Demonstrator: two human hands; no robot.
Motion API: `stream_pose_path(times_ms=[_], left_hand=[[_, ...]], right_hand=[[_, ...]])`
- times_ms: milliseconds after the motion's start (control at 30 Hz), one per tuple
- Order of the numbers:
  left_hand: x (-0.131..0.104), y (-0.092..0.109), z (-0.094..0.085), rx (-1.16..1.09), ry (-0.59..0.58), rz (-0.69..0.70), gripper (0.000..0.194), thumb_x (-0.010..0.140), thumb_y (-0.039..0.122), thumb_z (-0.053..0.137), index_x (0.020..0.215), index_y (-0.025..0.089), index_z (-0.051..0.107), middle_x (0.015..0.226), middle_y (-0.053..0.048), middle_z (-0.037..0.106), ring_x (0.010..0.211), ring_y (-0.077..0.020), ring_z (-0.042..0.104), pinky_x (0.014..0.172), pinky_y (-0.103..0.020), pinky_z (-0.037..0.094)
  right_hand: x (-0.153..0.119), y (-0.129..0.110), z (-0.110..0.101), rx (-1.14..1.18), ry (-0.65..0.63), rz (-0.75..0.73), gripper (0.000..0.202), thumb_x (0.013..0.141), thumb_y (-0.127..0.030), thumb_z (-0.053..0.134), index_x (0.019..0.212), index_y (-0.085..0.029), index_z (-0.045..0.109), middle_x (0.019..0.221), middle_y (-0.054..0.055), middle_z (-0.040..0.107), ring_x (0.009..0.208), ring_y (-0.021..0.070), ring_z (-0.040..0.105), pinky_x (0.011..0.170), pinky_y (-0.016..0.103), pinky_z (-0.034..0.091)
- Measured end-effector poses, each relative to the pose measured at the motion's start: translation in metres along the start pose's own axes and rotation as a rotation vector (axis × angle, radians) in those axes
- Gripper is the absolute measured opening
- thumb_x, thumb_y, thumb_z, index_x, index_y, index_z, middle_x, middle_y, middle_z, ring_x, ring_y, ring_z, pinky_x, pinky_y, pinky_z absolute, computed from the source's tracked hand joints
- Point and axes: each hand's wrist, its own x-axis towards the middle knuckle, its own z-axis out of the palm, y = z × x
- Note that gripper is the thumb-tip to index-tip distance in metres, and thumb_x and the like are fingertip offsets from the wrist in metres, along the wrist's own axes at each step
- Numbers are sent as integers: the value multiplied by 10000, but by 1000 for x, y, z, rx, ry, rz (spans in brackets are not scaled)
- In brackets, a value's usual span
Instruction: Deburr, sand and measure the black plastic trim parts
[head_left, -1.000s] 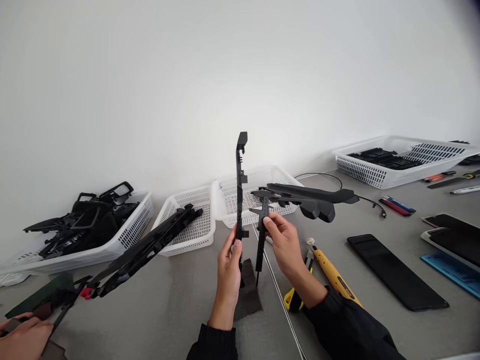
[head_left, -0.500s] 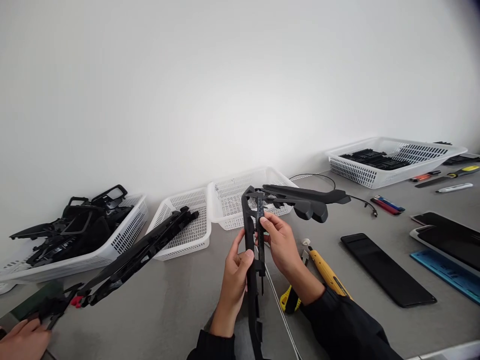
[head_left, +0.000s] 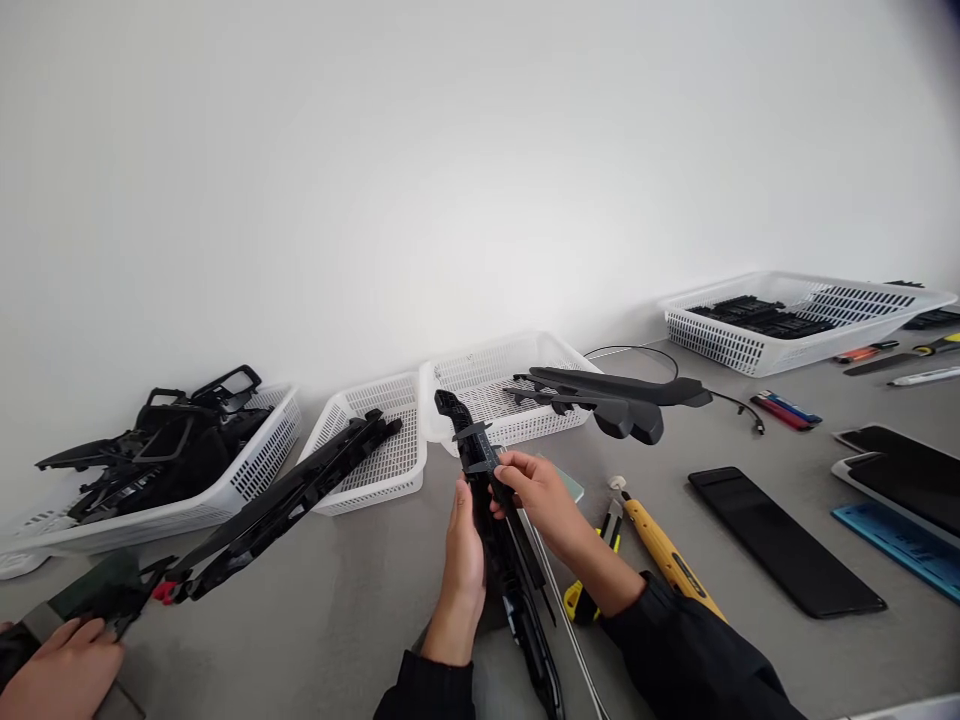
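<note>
My left hand [head_left: 463,570] is closed around the side of a long black plastic trim piece [head_left: 536,650], its fingers hidden beneath. The piece slopes away from me, its ribbed side with clips facing up. In my right hand [head_left: 541,495] a black vernier caliper [head_left: 491,463] is pinched between thumb and fingers. The caliper's jaws lie over the far part of the trim piece, partly spread; whether they touch it I cannot tell. Its thin depth rod points back toward me. Beyond, more black trim pieces [head_left: 600,392] rest across a white basket [head_left: 442,432].
At lower left another person's hand [head_left: 64,670] is near a black tool. White baskets [head_left: 379,490] line the wall, one heaped with black parts [head_left: 165,440]. On the right lie a yellow-handled tool [head_left: 667,550], a utility knife [head_left: 581,603], a black phone-like panel [head_left: 784,540] and a cable [head_left: 742,405].
The trim piece has been turned over and tilted, its far end now further left and its ribbed side up. The caliper has moved left and lower with my right hand.
</note>
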Motion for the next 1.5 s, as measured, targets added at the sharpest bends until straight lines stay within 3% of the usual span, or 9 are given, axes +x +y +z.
stream_pose_path(times_ms=[100,167,233,333,433,633,933,1267,1500], left_hand=[[0,5,-1,26,41,88,503,886,632,787,1196,236,795,1187,-80,767,1165,-257,691,906,-292,569],[-3,11,0,60,63,112,464,903,572,797,1260,278,782,1231,-62,756,1128,-229,694,872,-269,570],[-6,17,2,68,52,104,527,898,554,806,1355,299,742,1133,-47,760,939,-188,705,753,-254,566],[-9,20,4,55,-12,95,722,861,594,826,1491,290,646,862,6,687,646,-123,589,571,-232,491],[-8,20,4,47,-47,112,827,832,613,848,1541,268,600,775,33,608,582,-100,507,513,-216,435],[-4,20,1,-37,-98,152,827,816,542,885,1549,293,594,826,31,582,573,-83,466,473,-199,409],[-8,26,7,-73,-92,144,826,789,525,906,1529,304,614,884,21,599,570,-68,449,460,-183,394],[-6,27,5,-83,-105,156,749,811,508,894,1486,312,637,920,11,609,568,-64,447,463,-186,384],[-4,29,-2,-82,-142,200,614,874,476,854,1432,307,662,934,9,581,587,-74,444,477,-192,405]], right_hand=[[1,0,0,-73,-8,-66,223,772,-398,738,723,-211,627,637,-33,636,528,135,596,547,282,536],[0,-1,0,-93,-24,-87,202,788,-392,717,722,-219,636,613,-34,625,522,142,587,518,277,507],[-1,-2,1,-91,-22,-100,197,796,-395,709,729,-227,631,604,-31,625,519,152,588,503,278,487],[-4,-4,3,-81,-10,-106,182,791,-389,697,741,-230,624,591,-31,621,509,160,590,504,286,484],[-6,-7,3,-102,-25,-112,125,769,-337,661,795,-215,668,628,-17,659,527,159,604,519,280,477],[-8,-13,1,-98,-23,-150,158,714,-265,644,838,-194,711,738,1,695,619,143,581,530,245,427],[-7,-11,-1,-12,-21,-79,107,720,-273,675,796,-198,675,727,-8,668,570,126,566,493,241,442],[-10,-19,1,-2,6,-48,169,685,-302,688,822,-204,705,721,10,679,617,161,572,464,251,485],[-11,-23,1,-3,16,-38,187,667,-294,700,824,-194,710,707,7,672,596,142,533,462,238,451]])
